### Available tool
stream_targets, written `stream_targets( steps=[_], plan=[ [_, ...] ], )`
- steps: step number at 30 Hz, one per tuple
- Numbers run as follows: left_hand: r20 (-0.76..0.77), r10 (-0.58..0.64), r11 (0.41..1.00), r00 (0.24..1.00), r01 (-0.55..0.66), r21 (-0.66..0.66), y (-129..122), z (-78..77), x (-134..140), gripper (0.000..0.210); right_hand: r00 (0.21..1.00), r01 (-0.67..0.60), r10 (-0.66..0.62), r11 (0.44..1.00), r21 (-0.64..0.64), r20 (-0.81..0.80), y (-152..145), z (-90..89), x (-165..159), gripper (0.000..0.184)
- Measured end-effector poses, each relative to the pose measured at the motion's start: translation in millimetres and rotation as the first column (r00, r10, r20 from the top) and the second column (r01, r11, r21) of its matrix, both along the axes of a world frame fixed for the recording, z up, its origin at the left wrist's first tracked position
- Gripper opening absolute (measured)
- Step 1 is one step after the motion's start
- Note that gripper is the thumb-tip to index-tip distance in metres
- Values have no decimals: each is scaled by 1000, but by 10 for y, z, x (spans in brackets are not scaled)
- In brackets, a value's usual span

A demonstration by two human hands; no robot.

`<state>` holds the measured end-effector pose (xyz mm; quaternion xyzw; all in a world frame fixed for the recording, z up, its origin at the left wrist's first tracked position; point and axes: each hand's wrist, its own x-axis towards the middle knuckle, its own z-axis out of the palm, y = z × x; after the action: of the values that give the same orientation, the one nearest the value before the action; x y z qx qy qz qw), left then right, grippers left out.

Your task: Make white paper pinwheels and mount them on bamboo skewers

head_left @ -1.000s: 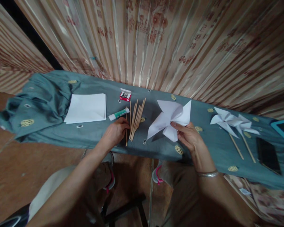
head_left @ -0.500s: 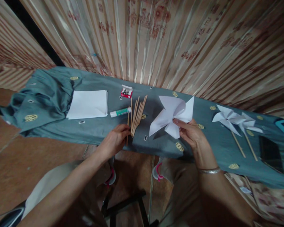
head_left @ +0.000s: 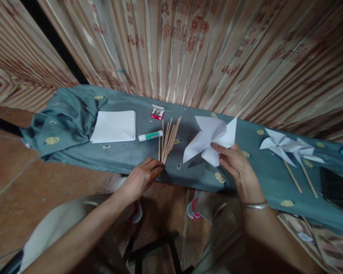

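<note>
My left hand (head_left: pixel 145 176) is at the near ends of a loose bundle of thin wooden sticks (head_left: pixel 171 137). Its fingers are closed around the lower end of the leftmost stick (head_left: pixel 159 147), partly hiding it. In my right hand (head_left: pixel 234 164) is a white paper pinwheel head (head_left: pixel 202 141), pinched at its centre with the thumb on top. Its curled blades spread out to the left and above the fingers. A glue stick (head_left: pixel 150 136) with a green label lies just left of the wooden sticks.
A stack of white paper (head_left: pixel 114 126) lies to the left on the teal cloth (head_left: pixel 74 152). Behind the glue stick stands an open red box (head_left: pixel 157 112) of small dark pieces. Two pinwheels on sticks (head_left: pixel 278 145) and a black phone (head_left: pixel 335 188) lie at right. A pleated curtain (head_left: pixel 174 49) hangs behind.
The view has shifted slightly, so things appear farther right. My left fingers have drawn closer to the bundle's near ends, the held stick's lower end now hidden. My right hand keeps the same pinch.
</note>
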<state>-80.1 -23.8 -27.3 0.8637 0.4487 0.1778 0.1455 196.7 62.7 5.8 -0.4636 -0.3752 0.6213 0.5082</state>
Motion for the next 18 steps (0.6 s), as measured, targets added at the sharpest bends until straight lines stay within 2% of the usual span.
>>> stream_targets(
  steps=[3,5,6,7,9,11,12,13,15,17,18],
  plan=[
    [141,-26,998,990,18,58,-59,106,69,22,1000,-2,2,1000,8,5,4,-1,2,58],
    [323,-8,997,946,-16,72,-136,253,130,20,1000,0,-1,1000,21,14,8,1,12,59],
    [455,6,996,891,-45,75,-185,354,157,18,1000,3,-3,1000,29,16,7,5,18,58],
    [545,49,998,837,-57,-4,-235,466,180,17,1000,4,-4,999,36,17,3,12,23,57],
    [671,227,972,706,-120,-202,-320,694,205,16,1000,5,-6,999,51,13,-18,35,33,54],
    [756,392,918,524,-171,-358,-342,856,210,11,1000,-10,10,998,62,11,-55,69,36,50],
    [789,452,890,416,-150,-431,-321,892,210,10,1000,-28,28,998,63,14,-79,87,34,47],
    [811,503,863,299,-119,-491,-278,896,212,11,999,-51,50,997,62,21,-105,106,28,44],
    [776,609,789,163,-21,-614,-147,824,225,19,994,-102,99,993,55,46,-167,142,-2,38],
    [738,672,736,56,58,-674,-7,703,254,25,981,-176,168,982,75,95,-243,175,-64,35],
    [707,706,701,42,109,-705,50,646,273,27,968,-226,212,969,103,130,-288,191,-110,33]
  ],
)
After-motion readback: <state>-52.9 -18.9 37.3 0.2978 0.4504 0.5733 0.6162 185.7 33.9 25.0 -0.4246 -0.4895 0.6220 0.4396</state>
